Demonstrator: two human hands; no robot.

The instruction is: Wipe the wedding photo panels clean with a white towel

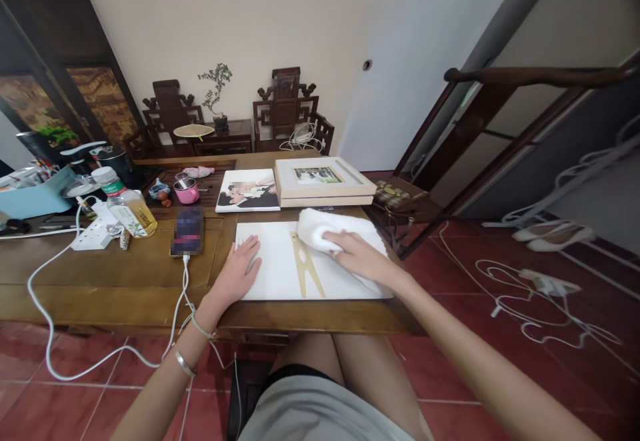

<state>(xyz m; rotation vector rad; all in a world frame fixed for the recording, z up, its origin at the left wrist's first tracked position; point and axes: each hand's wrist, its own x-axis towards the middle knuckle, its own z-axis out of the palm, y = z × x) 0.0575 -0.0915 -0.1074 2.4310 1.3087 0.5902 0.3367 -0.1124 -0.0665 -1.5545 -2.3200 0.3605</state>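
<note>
A white rectangular panel (273,264) lies flat on the wooden table in front of me, with a tan A-shaped piece (306,273) on its face. My left hand (243,271) rests on the panel's left edge, palm down and fingers stretched out. A white cloth (320,228) is bunched in my right hand (357,254), which presses it on the panel's right part. The cloth covers the upper right of the panel. Whether the A-shaped piece is attached or printed cannot be made out.
Behind the panel are a photo print (249,191) and stacked pale frames (325,184). To the left, a phone (187,231) on a white cable, a bottle (127,208), a power strip (93,233) and a pink cup (187,191) stand on the table (150,288).
</note>
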